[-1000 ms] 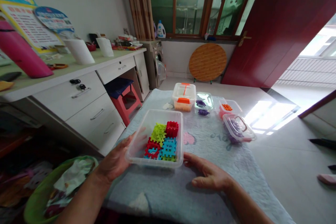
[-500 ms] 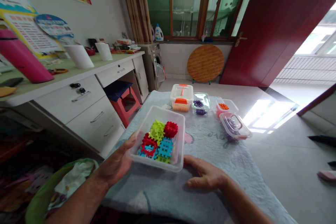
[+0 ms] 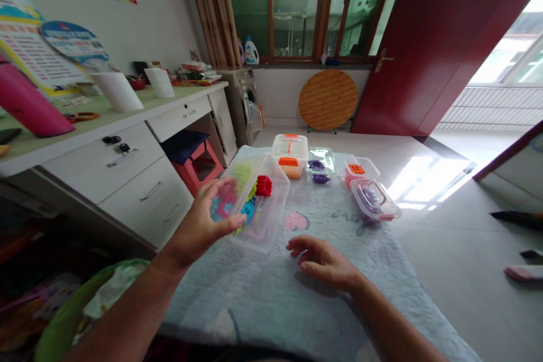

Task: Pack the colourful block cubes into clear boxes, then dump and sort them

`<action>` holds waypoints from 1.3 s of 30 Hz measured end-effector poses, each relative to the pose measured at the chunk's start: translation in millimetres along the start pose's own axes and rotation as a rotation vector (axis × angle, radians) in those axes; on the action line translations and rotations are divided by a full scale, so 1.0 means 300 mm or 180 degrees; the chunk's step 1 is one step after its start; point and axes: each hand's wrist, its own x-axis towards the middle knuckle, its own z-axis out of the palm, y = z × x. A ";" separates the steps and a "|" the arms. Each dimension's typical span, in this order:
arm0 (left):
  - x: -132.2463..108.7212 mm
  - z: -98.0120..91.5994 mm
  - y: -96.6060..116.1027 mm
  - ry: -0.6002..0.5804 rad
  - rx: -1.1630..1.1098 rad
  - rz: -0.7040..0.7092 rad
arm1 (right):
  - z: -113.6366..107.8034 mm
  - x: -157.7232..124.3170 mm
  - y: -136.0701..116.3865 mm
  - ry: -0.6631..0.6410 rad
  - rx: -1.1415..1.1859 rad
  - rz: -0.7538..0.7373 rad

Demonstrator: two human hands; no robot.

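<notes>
My left hand (image 3: 199, 232) grips the left side of a clear plastic box (image 3: 272, 216), its thumb over the near rim. The box is tilted above the cloth-covered table. Inside it, a red block piece (image 3: 263, 185) and blue interlocking blocks (image 3: 248, 210) show; yellow-green and further red and blue pieces show blurred through the left wall. My right hand (image 3: 326, 261) is apart from the box, low over the pale blue cloth (image 3: 305, 317), fingers loosely bent and holding nothing.
Beyond lie an orange-latched box (image 3: 289, 153), a clear box with purple pieces (image 3: 321, 165), an open box with orange pieces (image 3: 362, 171) and a lidded purple-filled box (image 3: 375, 202). A white desk (image 3: 139, 153) and red stool (image 3: 197, 172) stand left.
My left hand has tipped the box, its left side going up, and the blocks now lie toward its left wall. My right hand has come away from the box's near right corner.
</notes>
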 end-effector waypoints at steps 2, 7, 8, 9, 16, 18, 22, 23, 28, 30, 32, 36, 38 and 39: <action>0.001 0.014 0.021 0.0019 0.0946 0.0260 | -0.004 0.002 -0.001 0.0167 -0.0024 0.0006; -0.006 0.077 0.066 -0.0078 0.1700 0.0473 | -0.022 0.010 -0.011 0.0667 -0.0406 0.0082; -0.004 0.091 0.074 -0.0104 0.1729 0.0587 | -0.026 0.011 -0.010 0.0784 -0.0533 0.0140; -0.001 0.105 0.081 -0.0138 0.1750 0.0714 | -0.030 0.013 -0.007 0.0913 -0.0675 0.0183; -0.001 0.186 0.143 -0.0418 0.1902 0.1435 | -0.036 0.023 0.039 0.1664 -0.1923 -0.0325; -0.009 0.190 0.154 -0.0402 0.1912 0.1521 | -0.033 0.021 0.046 0.1700 -0.2109 -0.0328; -0.025 0.167 0.153 -0.0231 0.1826 0.1644 | -0.034 0.019 0.047 0.1921 -0.2246 -0.0266; -0.028 0.158 0.148 -0.0188 0.1778 0.1669 | -0.036 0.019 0.047 0.2037 -0.2254 -0.0231; -0.044 0.110 0.097 -0.0095 0.1725 0.1685 | -0.054 0.025 0.059 0.2660 -0.2286 -0.0164; -0.050 0.092 0.069 -0.0090 0.1692 0.1706 | -0.057 0.028 0.067 0.2713 -0.2260 -0.0190; -0.057 0.072 0.041 -0.0063 0.1592 0.1744 | -0.057 0.030 0.074 0.2511 -0.2224 -0.0168; -0.072 0.029 -0.005 0.0046 0.1266 0.1652 | -0.054 0.030 0.081 0.2011 -0.2241 -0.0116; -0.077 0.009 -0.021 0.0133 0.1069 0.1584 | -0.054 0.029 0.082 0.1998 -0.2250 -0.0110; -0.078 -0.001 -0.028 0.0197 0.0972 0.1563 | -0.055 0.029 0.082 0.2012 -0.2247 -0.0104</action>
